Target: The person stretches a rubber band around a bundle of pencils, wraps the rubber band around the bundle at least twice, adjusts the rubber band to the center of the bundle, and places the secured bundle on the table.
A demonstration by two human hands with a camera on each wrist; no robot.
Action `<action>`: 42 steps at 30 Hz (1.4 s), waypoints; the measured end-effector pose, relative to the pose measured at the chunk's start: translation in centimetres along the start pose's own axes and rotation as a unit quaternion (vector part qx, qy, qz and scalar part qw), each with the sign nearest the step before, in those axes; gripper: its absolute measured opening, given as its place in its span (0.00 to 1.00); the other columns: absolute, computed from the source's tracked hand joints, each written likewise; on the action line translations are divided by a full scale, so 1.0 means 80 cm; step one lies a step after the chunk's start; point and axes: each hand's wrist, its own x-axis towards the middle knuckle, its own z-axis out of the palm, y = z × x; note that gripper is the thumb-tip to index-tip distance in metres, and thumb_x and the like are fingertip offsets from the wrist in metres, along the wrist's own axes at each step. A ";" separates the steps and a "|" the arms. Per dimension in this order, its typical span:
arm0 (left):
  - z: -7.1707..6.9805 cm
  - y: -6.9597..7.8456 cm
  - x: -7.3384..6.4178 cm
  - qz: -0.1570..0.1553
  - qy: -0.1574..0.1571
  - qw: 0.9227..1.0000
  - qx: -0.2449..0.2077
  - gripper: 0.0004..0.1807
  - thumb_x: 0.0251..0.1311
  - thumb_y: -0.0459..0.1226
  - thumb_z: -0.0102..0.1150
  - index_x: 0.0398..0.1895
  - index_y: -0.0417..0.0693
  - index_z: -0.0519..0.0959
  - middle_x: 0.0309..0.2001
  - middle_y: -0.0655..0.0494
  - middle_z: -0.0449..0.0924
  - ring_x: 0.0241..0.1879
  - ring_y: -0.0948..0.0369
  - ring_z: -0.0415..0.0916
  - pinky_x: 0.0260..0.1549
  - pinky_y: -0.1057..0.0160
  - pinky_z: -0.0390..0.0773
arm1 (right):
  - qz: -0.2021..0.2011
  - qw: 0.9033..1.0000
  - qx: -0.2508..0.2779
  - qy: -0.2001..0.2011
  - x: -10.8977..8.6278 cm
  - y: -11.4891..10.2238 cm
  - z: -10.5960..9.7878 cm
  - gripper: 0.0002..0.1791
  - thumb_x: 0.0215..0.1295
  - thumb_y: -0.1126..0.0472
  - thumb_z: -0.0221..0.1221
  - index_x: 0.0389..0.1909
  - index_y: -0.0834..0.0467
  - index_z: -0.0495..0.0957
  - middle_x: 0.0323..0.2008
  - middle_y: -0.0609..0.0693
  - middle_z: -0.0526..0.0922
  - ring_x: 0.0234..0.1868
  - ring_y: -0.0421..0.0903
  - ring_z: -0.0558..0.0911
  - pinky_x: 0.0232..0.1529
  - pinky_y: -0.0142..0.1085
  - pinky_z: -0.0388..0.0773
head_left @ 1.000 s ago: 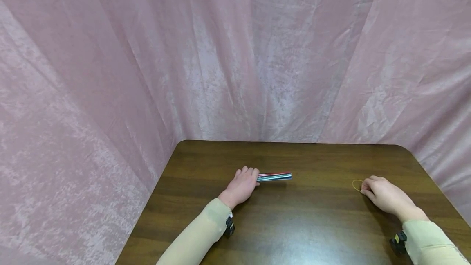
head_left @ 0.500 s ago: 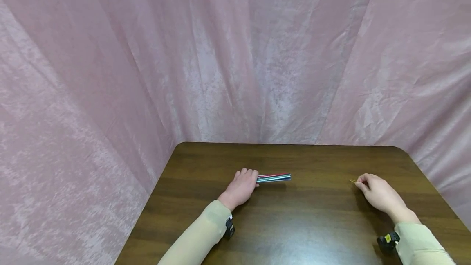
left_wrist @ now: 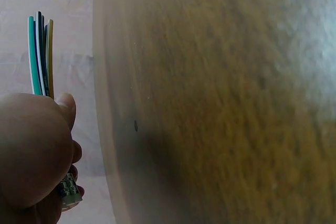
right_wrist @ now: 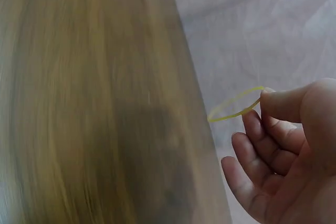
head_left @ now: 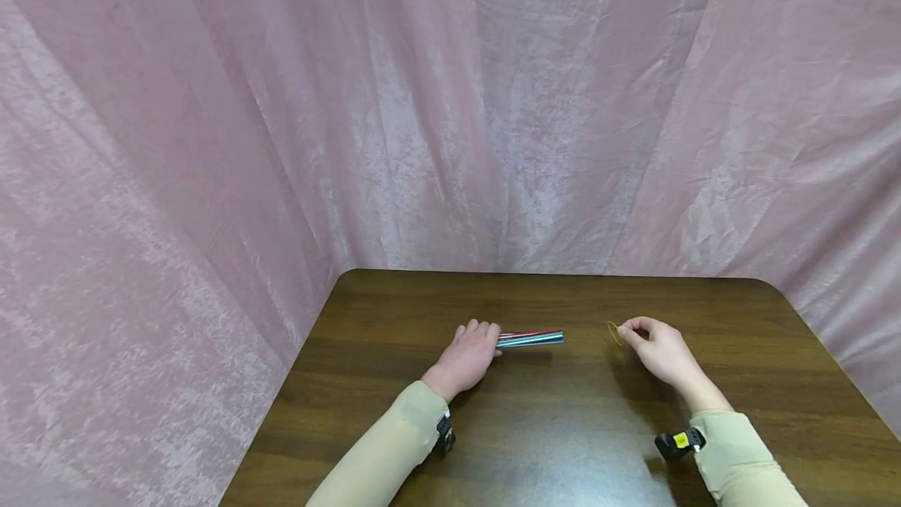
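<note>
My left hand [head_left: 466, 352] grips a bundle of thin, striped coloured sticks [head_left: 531, 339], in red, white, teal and dark blue. In the left wrist view the sticks [left_wrist: 39, 56] stick out beyond the thumb, and a dark printed end shows below the fingers; the middle is hidden in the fist. To the right, my right hand [head_left: 660, 350] pinches a yellow rubber band [right_wrist: 227, 118] between thumb and fingertips, its loop hanging toward the bundle. The other fingers are loosely bent. A gap separates the band from the stick ends.
Both hands are above a brown wooden table [head_left: 563, 444] with rounded far corners. Pink velvety curtains [head_left: 436, 116] hang behind and to the left of it. Each wrist carries a small black camera [head_left: 679, 442].
My right hand has moved left with the rubber band, much closer to the sticks. The left hand with the bundle has hardly moved.
</note>
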 end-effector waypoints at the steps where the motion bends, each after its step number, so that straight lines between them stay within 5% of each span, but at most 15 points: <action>1: 0.000 0.001 0.000 0.000 0.001 1.000 0.001 0.12 0.80 0.46 0.57 0.52 0.49 0.72 0.43 0.58 0.78 0.42 0.57 0.68 0.45 0.60 0.68 | 0.003 1.000 0.007 -0.001 0.001 -0.007 0.004 0.15 0.80 0.54 0.59 0.47 0.63 0.84 0.43 0.56 0.88 0.42 0.51 0.81 0.44 0.46 0.75; 15: 0.007 0.006 0.005 0.003 0.004 1.000 -0.015 0.11 0.80 0.45 0.58 0.51 0.48 0.72 0.42 0.57 0.78 0.40 0.57 0.66 0.43 0.61 0.65 | -0.022 0.997 0.060 -0.034 0.015 -0.074 0.044 0.11 0.78 0.55 0.63 0.44 0.59 0.86 0.42 0.51 0.89 0.43 0.48 0.82 0.46 0.45 0.75; 42: 0.003 0.012 0.009 -0.070 -0.005 0.997 -0.011 0.14 0.79 0.46 0.59 0.55 0.47 0.73 0.46 0.53 0.78 0.46 0.54 0.69 0.46 0.57 0.68 | -0.031 0.995 0.091 -0.002 0.010 -0.089 0.078 0.06 0.76 0.57 0.65 0.43 0.56 0.85 0.41 0.48 0.88 0.37 0.44 0.81 0.42 0.41 0.75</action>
